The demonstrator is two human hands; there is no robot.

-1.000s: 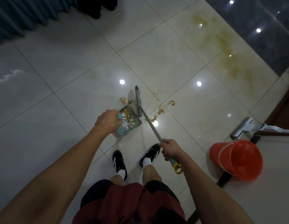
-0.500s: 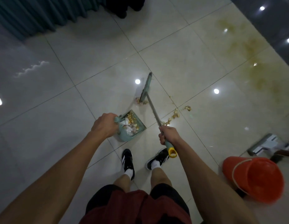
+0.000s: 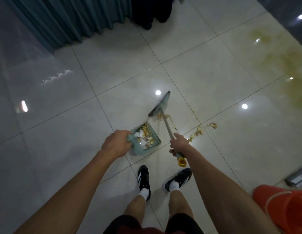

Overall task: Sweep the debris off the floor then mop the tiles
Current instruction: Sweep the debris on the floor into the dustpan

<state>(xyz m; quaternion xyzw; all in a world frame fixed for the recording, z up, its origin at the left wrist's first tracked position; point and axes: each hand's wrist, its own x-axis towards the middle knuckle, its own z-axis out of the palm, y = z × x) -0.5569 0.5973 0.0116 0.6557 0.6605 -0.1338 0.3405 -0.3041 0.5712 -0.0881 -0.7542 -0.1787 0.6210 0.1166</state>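
Teal dustpan (image 3: pixel 145 139), full of scraps, sits on the floor (image 3: pixel 79 125); the left hand (image 3: pixel 116 143) grips its handle. Right hand (image 3: pixel 179 144) grips the broom (image 3: pixel 161 105), whose head has swung farther right than before. No writing is readable.
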